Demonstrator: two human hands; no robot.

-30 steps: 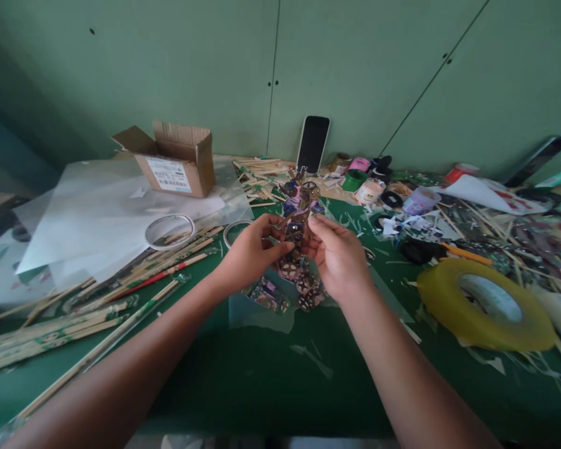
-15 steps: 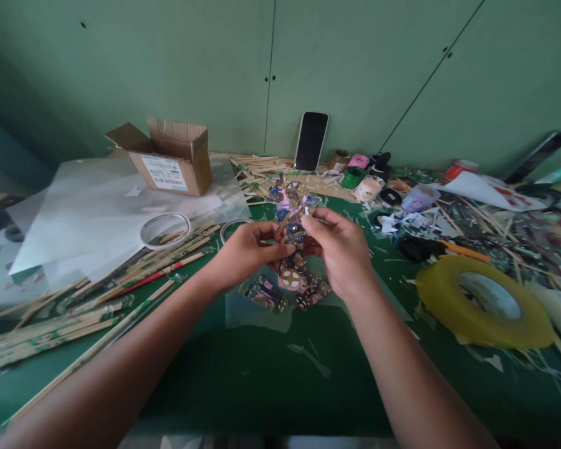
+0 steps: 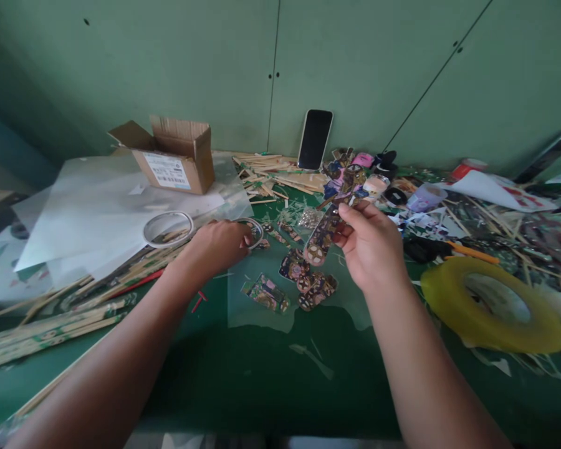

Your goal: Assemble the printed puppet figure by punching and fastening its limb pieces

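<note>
My right hand (image 3: 371, 246) pinches a flat cut-out figure (image 3: 325, 234) by its middle; the figure is patterned in purple, pink and gold, and tilts up toward the right. My left hand (image 3: 215, 246) is over the left edge of a small tape roll (image 3: 258, 234), fingers curled together. Whether those fingers grip the roll or some small thing is hidden. Loose patterned cut-out pieces (image 3: 315, 290) lie on the green table between my hands, with another piece (image 3: 268, 293) to their left. A small heap of shiny beads (image 3: 310, 217) sits behind the figure.
At the back stand an open cardboard box (image 3: 168, 168) and a phone (image 3: 315, 140) against the wall. Wooden sticks (image 3: 65, 330) lie left. A large yellow tape roll (image 3: 442, 312), black-and-orange scissors (image 3: 472, 251) and paint pots (image 3: 376, 185) are on the right.
My left hand has let go of the figure and moved left to the small tape roll. My right hand has carried the figure right, uncovering the beads and more cut-out pieces.
</note>
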